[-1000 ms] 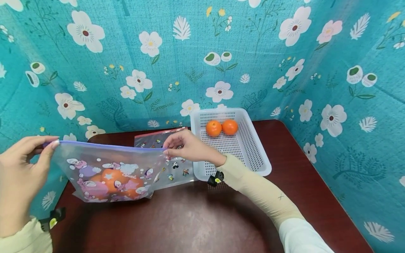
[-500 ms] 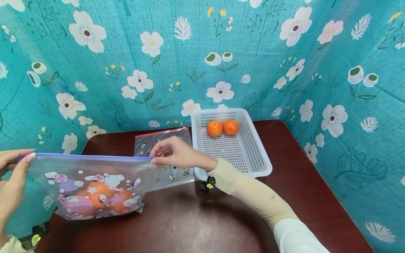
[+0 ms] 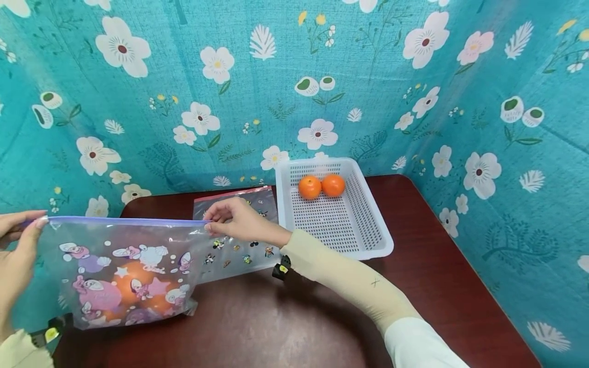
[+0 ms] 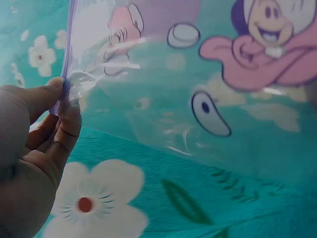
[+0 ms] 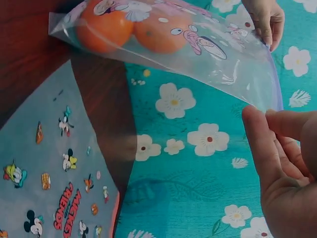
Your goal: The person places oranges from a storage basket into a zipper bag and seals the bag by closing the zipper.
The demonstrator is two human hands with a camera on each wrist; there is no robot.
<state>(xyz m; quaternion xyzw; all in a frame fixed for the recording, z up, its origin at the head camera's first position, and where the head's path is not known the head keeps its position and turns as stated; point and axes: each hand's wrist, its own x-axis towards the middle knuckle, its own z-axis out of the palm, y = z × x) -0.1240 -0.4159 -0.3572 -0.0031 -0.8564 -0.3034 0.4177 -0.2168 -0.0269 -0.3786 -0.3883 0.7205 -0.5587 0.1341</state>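
A clear zip bag (image 3: 124,271) with a purple top edge and printed pink characters hangs stretched between my hands. Several oranges (image 5: 105,30) sit in its lower part, seen through the plastic. My left hand (image 3: 16,250) pinches the left end of the purple edge between thumb and fingers; the left wrist view shows the same pinch close up. At the other end, my right hand (image 3: 239,220) pinches the corner of that edge. Behind the right hand, a second clear zip bag (image 3: 248,258) with a red top edge and small cartoon prints lies flat on the table.
A white perforated basket (image 3: 379,230) stands at the back of the dark red table (image 3: 285,322), right of the flat bag. Two oranges (image 3: 321,186) lie in it, side by side. A teal flowered cloth (image 3: 267,102) hangs behind and along the right side.
Both hands have moved left with the bag, the right hand more over the last half second. The flat bag shows more now. The basket stays where it was.
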